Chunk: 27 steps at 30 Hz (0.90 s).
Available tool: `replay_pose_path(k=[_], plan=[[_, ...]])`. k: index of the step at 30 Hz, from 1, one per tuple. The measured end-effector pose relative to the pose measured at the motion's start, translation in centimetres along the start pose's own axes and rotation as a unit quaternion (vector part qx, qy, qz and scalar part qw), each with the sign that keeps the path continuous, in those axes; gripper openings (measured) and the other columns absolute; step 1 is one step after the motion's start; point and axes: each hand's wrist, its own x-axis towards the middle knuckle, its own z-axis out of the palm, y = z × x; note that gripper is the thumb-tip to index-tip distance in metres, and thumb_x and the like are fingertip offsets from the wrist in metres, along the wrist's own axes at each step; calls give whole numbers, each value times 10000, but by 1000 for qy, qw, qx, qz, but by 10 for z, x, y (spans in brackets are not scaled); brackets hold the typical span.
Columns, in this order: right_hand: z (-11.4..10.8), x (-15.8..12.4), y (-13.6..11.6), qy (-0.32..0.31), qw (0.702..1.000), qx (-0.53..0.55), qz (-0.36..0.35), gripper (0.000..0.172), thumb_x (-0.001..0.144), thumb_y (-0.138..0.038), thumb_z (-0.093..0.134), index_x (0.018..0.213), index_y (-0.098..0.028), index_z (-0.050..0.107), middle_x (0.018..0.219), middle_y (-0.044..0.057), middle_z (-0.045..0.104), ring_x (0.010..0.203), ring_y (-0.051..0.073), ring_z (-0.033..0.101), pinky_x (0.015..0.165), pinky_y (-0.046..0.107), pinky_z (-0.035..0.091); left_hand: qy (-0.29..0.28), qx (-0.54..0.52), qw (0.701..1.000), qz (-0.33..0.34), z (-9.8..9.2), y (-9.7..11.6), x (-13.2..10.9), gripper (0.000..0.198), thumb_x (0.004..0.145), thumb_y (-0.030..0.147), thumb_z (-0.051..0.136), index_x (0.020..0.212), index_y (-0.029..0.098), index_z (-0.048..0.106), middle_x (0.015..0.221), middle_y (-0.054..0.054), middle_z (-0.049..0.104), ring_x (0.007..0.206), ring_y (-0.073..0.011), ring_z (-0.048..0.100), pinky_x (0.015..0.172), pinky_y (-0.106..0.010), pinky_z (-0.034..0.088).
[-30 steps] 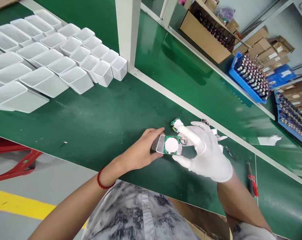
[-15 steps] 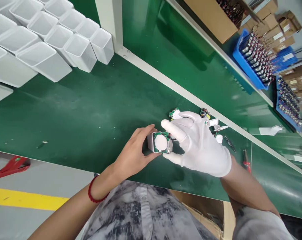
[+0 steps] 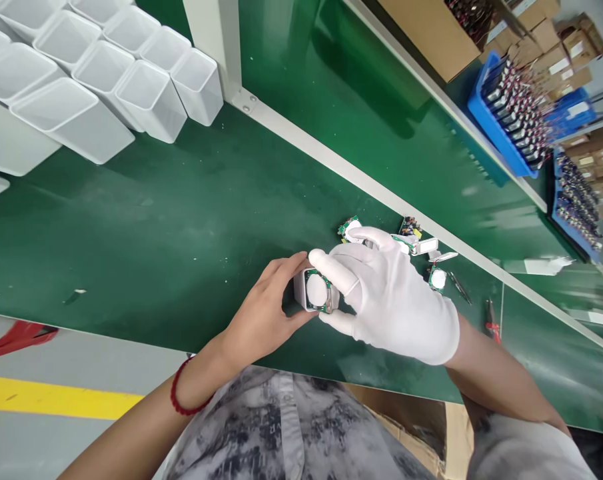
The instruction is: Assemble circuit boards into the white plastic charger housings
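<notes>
My bare left hand (image 3: 268, 310) wraps its thumb and fingers around a white square-sided housing (image 3: 300, 291) just above the green bench. At the housing's open end sits a green circuit board with a white round disc (image 3: 316, 291) on its face. My right hand (image 3: 381, 293), in a white glove, has its index finger and thumb on opposite edges of that circuit board. Part of the board and the glove's inner side are hidden. Beyond the glove lies another green board with a white disc (image 3: 353, 230), partly covered by the fingers.
Rows of white open housings (image 3: 148, 87) stand at the upper left. More boards with parts (image 3: 437, 277), tweezers (image 3: 460, 288) and red-handled pliers (image 3: 492, 327) lie at right. A white frame rail (image 3: 321, 157) crosses the bench. Blue trays (image 3: 501, 120) of components stand on the shelf.
My right index finger and thumb have shifted left, closer to the housing. The circuit board sits further into the housing's opening. My left hand keeps its hold.
</notes>
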Motion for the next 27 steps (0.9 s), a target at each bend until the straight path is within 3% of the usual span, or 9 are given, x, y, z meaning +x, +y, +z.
replay_pose_path(k=[9,19,27], plan=[[0,2,-1,7,1000,-7,-2,393,870,-226,556,1226,-66,509,766,37,623,744,202,551,951,473,398,-1,10,1000,-1,0,0,1,657,801,164,678,1365,253,352,1302,-83,599,1227,-264,585,911,-369,572],[-14,12,-13,-73,992,-99,-9,482,886,-212,497,1314,11,494,775,61,599,751,237,537,966,522,357,2,26,1000,15,3,-6,-1,637,829,223,668,1386,268,362,1310,-95,579,1235,-276,571,932,-391,556],[-18,15,-13,-77,993,-90,7,452,884,-196,505,1290,0,535,795,72,629,755,229,564,909,486,385,4,24,999,26,1,-7,-2,624,846,212,656,1392,285,362,1303,-83,590,1216,-268,583,908,-371,571]])
